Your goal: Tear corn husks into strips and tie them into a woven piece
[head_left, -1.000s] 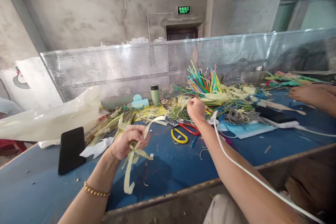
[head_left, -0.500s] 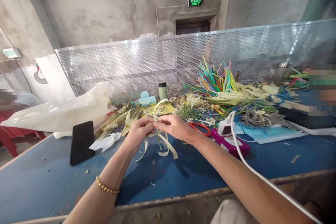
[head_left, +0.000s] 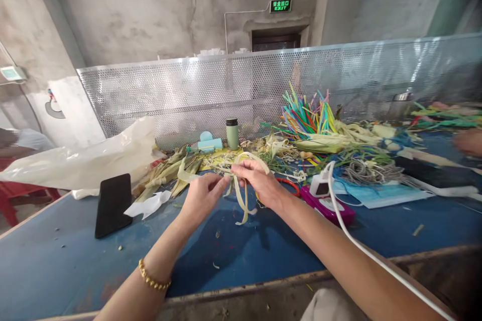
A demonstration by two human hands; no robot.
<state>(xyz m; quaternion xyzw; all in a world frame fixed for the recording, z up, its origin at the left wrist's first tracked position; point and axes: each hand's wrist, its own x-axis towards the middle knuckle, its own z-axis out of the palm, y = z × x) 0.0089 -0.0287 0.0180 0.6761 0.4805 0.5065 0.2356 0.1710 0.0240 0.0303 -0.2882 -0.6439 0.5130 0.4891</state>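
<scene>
Over the table, my left hand (head_left: 205, 194) is closed in a pinch, with a pale corn husk strip (head_left: 184, 174) curling out on its left side. Close beside it, my right hand (head_left: 258, 180) grips a small bunch of narrow corn husk strips (head_left: 241, 208). Their loose ends hang below the fingers, and one strip loops over the back of that hand. The fingertips of both hands nearly meet, and the exact spot they hold is partly hidden. Behind them lies a pile of dry husks (head_left: 186, 178).
On the blue table (head_left: 150, 271) lie a black phone (head_left: 113, 205), white paper (head_left: 147, 204), a purple power strip (head_left: 327, 204) with a white cable, and blue masks (head_left: 387, 193). Farther back stand a green bottle (head_left: 232, 135) and colourful stems (head_left: 307, 115). Another person's hand (head_left: 469, 141) is at right.
My hands have drawn slightly apart at the fingertips. The looped strip has swung right over my right hand, and the hanging ends have shifted and bunched together.
</scene>
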